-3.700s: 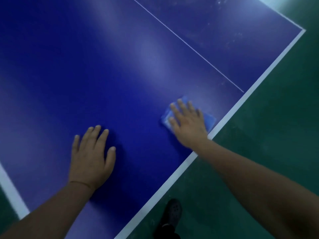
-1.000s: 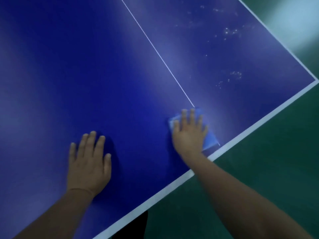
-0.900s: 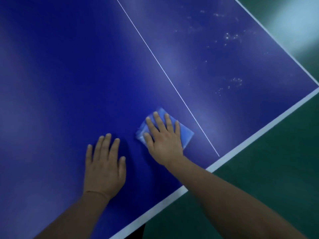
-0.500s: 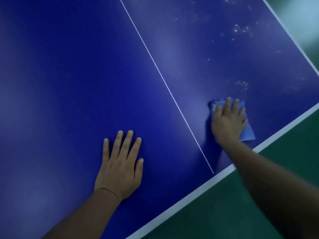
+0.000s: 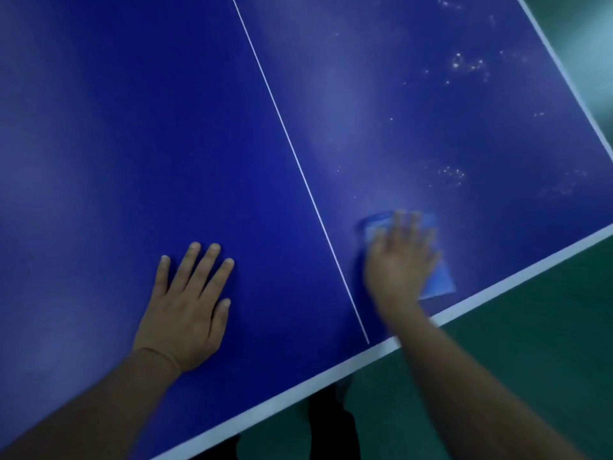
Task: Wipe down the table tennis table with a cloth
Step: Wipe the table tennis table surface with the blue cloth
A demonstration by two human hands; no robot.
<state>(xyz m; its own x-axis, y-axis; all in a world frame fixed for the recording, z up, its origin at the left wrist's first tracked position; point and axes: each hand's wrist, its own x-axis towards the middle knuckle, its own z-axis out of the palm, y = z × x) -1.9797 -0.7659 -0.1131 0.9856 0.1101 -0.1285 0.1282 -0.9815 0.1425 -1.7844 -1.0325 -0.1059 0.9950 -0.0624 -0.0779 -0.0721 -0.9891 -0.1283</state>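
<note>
Near edge: the white border (image 5: 292, 390) of the table tennis table (image 5: 132, 127) runs just under both wrists, with green floor (image 5: 497, 360) beyond it on the right-hand side.
Left hand: the left hand (image 5: 185, 307) lies flat on the blue top, fingers straight and slightly spread, holding nothing; it looks like a brace for the lean.
Right hand: the right hand (image 5: 398, 260) is blurred, fingers extended and pressed flat on the cloth (image 5: 438, 280); it pins the cloth with the palm, no pinch or curl visible.
Cloth: light blue, folded, under the right palm, showing past the fingertips and on the side away from the left hand.
Centre line: the thin white line (image 5: 298, 167) passes between the two hands, closer to the right one.
Marks ahead: pale specks (image 5: 451, 175) sit just beyond the right fingertips; a brighter cluster (image 5: 467, 64) lies well beyond, toward the far side edge.
Doing it well: probably keep the palm flat and pressure even, overlap the strokes, and work outward from the right hand toward those specks, with the left hand kept planted.
Risk: a stroke toward the border could carry the cloth off the edge.
Containers: none in view.
</note>
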